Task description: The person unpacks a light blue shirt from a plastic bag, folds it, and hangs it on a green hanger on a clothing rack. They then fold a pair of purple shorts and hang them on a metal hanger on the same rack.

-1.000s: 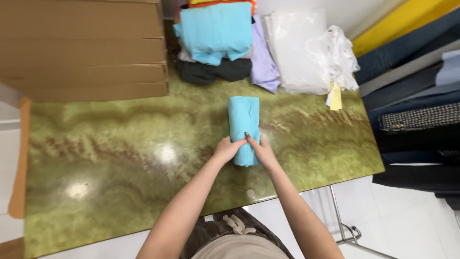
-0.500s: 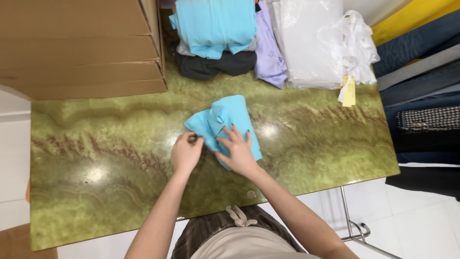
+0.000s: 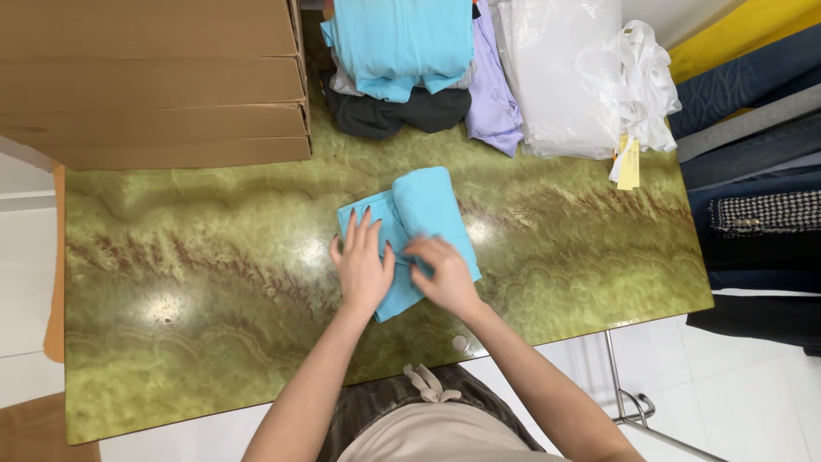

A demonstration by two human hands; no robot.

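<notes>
Room for moving is good on my left side: the green marble-pattern table [image 3: 197, 282] has a wide bare surface there, up to its near edge beside my body. On the far left corner stands a stack of flat cardboard boxes [image 3: 154, 81], and its front edge comes close to the work area. Along the far edge of the table I see a pile of folded clothes [image 3: 402, 60], with a turquoise piece on top, a dark one under it and a lilac one at the side. Next to this pile lie clear plastic bags [image 3: 564, 77] with a yellow tag [image 3: 629, 164] hanging down. To the right, past the table edge, dark and yellow fabrics [image 3: 753, 128] are stacked.

The turquoise garment [image 3: 428, 210] lies in the middle of the table, partly folded, with a thick rolled part pointing away from me. My left hand [image 3: 363, 265] rests flat on its left part, fingers spread and open, pressing the cloth and gripping nothing. My right hand [image 3: 445, 275] lies on the near right part of the same garment, fingers bent loosely on the cloth; whether it pinches the fabric I cannot tell.
</notes>
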